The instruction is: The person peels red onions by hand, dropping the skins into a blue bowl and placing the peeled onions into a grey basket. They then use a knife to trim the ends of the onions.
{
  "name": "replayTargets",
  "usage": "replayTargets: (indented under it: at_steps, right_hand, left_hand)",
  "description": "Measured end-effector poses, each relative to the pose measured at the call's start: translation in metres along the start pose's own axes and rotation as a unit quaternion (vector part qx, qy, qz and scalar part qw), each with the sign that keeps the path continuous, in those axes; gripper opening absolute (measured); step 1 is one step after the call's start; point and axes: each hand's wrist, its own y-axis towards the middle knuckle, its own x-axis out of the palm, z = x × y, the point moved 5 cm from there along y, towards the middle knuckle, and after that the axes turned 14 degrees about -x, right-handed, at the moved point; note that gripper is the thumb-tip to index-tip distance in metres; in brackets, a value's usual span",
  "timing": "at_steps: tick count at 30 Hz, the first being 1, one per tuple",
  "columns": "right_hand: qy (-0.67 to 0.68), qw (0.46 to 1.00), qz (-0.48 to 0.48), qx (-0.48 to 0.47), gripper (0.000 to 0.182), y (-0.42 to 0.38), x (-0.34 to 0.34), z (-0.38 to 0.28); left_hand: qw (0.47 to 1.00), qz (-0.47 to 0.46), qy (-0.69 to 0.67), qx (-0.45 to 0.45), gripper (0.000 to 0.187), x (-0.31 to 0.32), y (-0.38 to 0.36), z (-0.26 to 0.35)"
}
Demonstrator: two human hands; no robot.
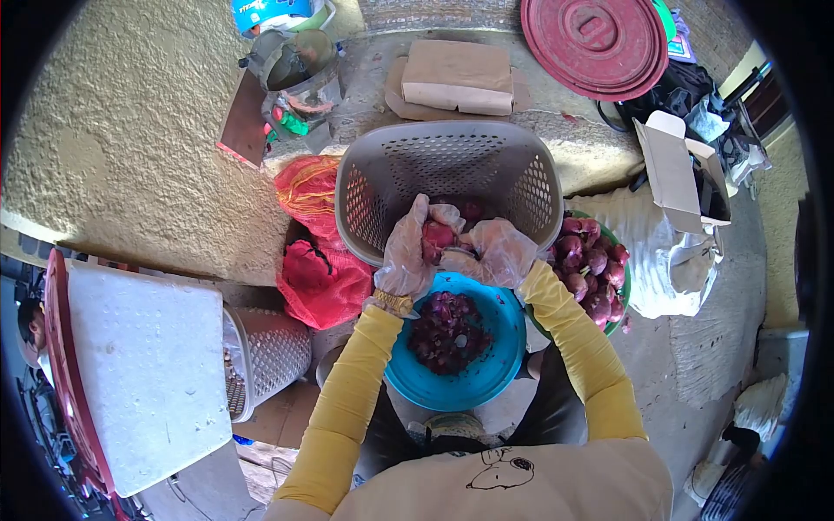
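A red onion [437,239] is gripped in my left hand [406,253], which wears a clear plastic glove. My right hand [499,250], gloved the same way, is curled close against the onion's right side; what its fingers pinch is hidden. Both hands are above the near rim of a grey perforated basket [447,152], with some onions [473,209] visible inside. Below them, a blue basin [454,391] holds a pile of dark red onion skins [449,334]. To the right of my right hand, a green-rimmed container holds several red onions [595,265].
Red mesh sacks [321,278] lie left of the basket. A white foam box lid [148,373] and another perforated basket [278,352] stand farther left. Behind are a cardboard box [458,74] and a red round lid [595,43]. A white sack [647,252] lies at right.
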Motion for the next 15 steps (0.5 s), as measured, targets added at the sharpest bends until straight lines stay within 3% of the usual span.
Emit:
replayTargets:
  at_steps: [2, 6, 9, 12, 14, 15]
  right_hand:
    - [-0.008, 1.000, -0.027, -0.002, 0.054, 0.000, 0.003, 0.002]
    - [-0.089, 0.992, -0.082, -0.023, 0.056, 0.000, 0.016, 0.006]
    - [-0.110, 0.990, -0.076, -0.052, 0.054, -0.003, 0.012, -0.002]
    - [-0.105, 0.991, -0.063, -0.050, 0.050, -0.013, 0.004, -0.020]
    - [-0.139, 0.986, -0.083, -0.042, 0.051, -0.020, 0.003, -0.032]
    - [-0.173, 0.979, -0.101, -0.033, 0.052, -0.024, 0.003, -0.039]
  left_hand:
    - [0.996, -0.045, -0.058, -0.052, 0.044, -0.008, 0.007, -0.007]
    - [0.997, -0.041, -0.038, -0.060, 0.049, -0.014, 0.005, -0.007]
    - [0.999, -0.002, 0.053, -0.010, 0.054, -0.014, -0.006, -0.006]
    - [0.996, -0.043, 0.075, -0.003, 0.057, -0.012, -0.018, -0.008]
    - [0.989, -0.030, 0.105, -0.097, 0.055, -0.013, -0.037, -0.018]
    - [0.962, -0.062, 0.264, -0.013, 0.046, -0.003, -0.055, -0.008]
